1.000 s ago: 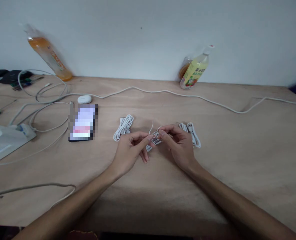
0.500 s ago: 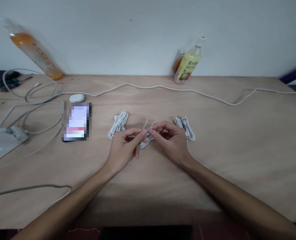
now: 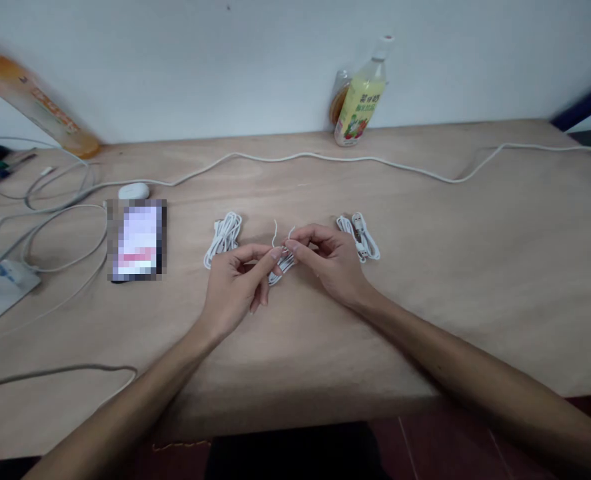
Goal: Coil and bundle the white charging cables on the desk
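Observation:
Between my two hands is a thin white twist tie (image 3: 275, 233), its two ends sticking up. It sits at a folded bundle of white cable (image 3: 282, 267), partly hidden by my fingers. My left hand (image 3: 235, 283) is closed, thumb and forefinger pinching the tie on the left. My right hand (image 3: 331, 260) pinches it from the right, fingertips almost touching those of the left. Just beyond my left hand lies a coiled white cable (image 3: 224, 235). Behind my right hand rests another folded white cable (image 3: 368, 237) with metal USB plugs showing.
A phone (image 3: 138, 240) with a lit, blurred screen and a white earbud case (image 3: 134, 191) lie to the left. A power strip (image 3: 5, 290) and loose cables are farther left. One long white cable (image 3: 300, 156) crosses the back. An orange bottle (image 3: 40, 107) and yellow bottle (image 3: 360, 103) stand by the wall.
The whole view has shifted, so the things on the table appear higher and farther left. Both hands keep their pinch on the twist tie, with only slight finger movement.

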Demonstrator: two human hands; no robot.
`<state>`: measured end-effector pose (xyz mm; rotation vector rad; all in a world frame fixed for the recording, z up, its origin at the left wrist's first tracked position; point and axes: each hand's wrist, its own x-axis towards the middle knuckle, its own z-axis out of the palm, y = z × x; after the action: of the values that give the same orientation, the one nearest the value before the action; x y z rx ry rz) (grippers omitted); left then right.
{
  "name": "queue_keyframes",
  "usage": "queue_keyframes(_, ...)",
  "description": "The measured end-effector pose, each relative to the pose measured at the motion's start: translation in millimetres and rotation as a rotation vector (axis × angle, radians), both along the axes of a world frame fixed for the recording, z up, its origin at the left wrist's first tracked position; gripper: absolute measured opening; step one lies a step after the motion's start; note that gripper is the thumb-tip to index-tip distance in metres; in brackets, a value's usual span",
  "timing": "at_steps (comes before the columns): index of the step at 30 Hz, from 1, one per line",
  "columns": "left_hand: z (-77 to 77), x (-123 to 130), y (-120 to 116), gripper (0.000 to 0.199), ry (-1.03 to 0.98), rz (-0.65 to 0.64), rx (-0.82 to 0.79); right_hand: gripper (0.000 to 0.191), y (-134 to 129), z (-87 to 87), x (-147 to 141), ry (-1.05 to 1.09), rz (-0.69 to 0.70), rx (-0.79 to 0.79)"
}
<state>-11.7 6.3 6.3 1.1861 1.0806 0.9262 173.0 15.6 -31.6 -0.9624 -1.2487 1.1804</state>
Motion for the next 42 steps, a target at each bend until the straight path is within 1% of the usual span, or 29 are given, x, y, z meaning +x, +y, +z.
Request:
queue_keyframes(3,-0.6,0,1,0.029,-0.017,-0.01,-0.007,0.029,-1,1.5,-1,0.049,0.042,-0.026)
queue_keyframes(8,-1.9,-1,3,0.034,-0.085,-0.002,-0.06,0.042,0,3.3,0,0.055,0.11,-0.061)
queue_keyframes(11,-2.3,-2,4,0.035,-0.105,-0.004,-0.087,0.043,0,3.0,1,0.04,0.138,-0.073)
queue_keyframes(15,-0.8,-3,3,0.033,-0.123,-0.022,-0.119,0.039,-1,3.4,2,-0.009,0.161,-0.04)
queue_keyframes(21,3.2,-2,2,0.035,-0.107,-0.031,-0.161,0.047,-2,7.7,1,-0.088,0.133,-0.056)
queue_keyframes(25,3.6,-1,2,0.032,-0.101,-0.017,-0.18,0.053,-2,11.6,0,-0.115,0.115,-0.069)
queue_keyframes(28,3.0,-1,3,0.025,-0.117,0.013,-0.173,0.052,-2,12.6,-1,-0.099,0.104,-0.065)
queue_keyframes(29,2.5,-1,3,0.023,-0.121,0.009,-0.176,0.052,-3,12.4,-1,-0.084,0.096,-0.067)
queue_keyframes(31,1.3,-1,3,0.023,-0.133,-0.005,-0.182,0.052,-3,11.9,0,-0.053,0.092,-0.092)
queue_keyframes(35,-1.6,0,4,0.019,-0.155,-0.014,-0.16,0.055,-3,11.2,0,-0.029,0.11,-0.127)
queue_keyframes(38,-3.2,0,4,0.022,-0.15,-0.007,-0.146,0.054,-3,11.0,0,-0.029,0.102,-0.113)
queue_keyframes(42,-3.9,-1,5,0.028,-0.14,-0.017,-0.157,0.052,-3,10.5,0,-0.022,0.092,-0.134)
